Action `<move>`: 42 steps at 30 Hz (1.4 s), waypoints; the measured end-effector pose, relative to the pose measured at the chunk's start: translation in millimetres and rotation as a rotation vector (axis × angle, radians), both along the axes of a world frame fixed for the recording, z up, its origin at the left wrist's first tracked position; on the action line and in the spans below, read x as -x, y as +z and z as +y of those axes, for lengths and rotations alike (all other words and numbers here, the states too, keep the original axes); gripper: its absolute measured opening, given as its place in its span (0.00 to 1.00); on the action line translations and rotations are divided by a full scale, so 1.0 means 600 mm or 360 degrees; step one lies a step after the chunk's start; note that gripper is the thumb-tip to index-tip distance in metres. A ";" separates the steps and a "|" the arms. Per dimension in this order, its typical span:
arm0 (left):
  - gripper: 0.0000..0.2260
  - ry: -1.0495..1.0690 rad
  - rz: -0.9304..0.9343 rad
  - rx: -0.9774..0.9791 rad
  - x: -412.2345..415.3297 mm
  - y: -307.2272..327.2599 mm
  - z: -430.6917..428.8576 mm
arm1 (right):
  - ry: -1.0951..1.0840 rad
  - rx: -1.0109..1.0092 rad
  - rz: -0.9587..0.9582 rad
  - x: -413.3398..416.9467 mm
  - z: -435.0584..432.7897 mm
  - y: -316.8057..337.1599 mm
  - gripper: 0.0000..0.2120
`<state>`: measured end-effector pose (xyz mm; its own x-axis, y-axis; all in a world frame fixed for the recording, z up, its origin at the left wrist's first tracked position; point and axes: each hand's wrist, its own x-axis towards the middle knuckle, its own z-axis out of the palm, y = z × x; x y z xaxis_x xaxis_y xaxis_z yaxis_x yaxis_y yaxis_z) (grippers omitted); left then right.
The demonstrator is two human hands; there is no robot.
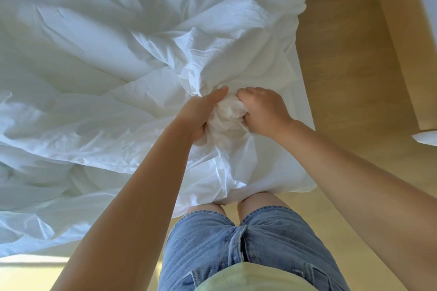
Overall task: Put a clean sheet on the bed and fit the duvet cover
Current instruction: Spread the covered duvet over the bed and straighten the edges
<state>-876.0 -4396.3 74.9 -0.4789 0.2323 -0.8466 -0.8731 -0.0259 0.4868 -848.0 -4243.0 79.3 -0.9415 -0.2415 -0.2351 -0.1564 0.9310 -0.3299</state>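
Gripping one bunched wad of white bedding (227, 120), the left hand (201, 113) and right hand (264, 111) sit close together, fingers curled into the cloth, wad pinched between them. Sheet or duvet cover: cannot tell. From the wad the bedding spreads rumpled up and to the left, its near edge hanging against bare knees. Denim shorts (260, 243) below. Wooden floor (343, 66) to the right.
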 end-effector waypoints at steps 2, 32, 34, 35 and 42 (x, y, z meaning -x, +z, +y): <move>0.15 0.0028 -0.0007 -0.0001 -0.002 0.000 0.001 | 0.0002 0.0002 -0.0034 0.003 0.005 0.004 0.05; 0.10 0.1344 0.0761 -0.0324 -0.092 0.154 0.121 | -0.0595 0.0285 0.0119 0.089 0.197 0.093 0.08; 0.14 0.1311 0.0667 -0.0373 -0.117 0.150 0.135 | -0.0802 0.0447 0.0183 0.062 0.272 0.123 0.05; 0.14 0.1213 0.0629 -0.0271 -0.130 0.145 0.151 | -0.0841 0.0483 0.0260 0.046 0.306 0.140 0.05; 0.22 0.0980 0.0514 0.0584 -0.140 0.112 0.250 | -0.0082 0.0485 0.0411 -0.187 0.395 0.195 0.22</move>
<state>-792.2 -4246.2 141.8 -0.6660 -0.4224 -0.6148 -0.5677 -0.2475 0.7851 -735.9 -4006.2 196.4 -0.9730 -0.2142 0.0861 -0.2258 0.8052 -0.5483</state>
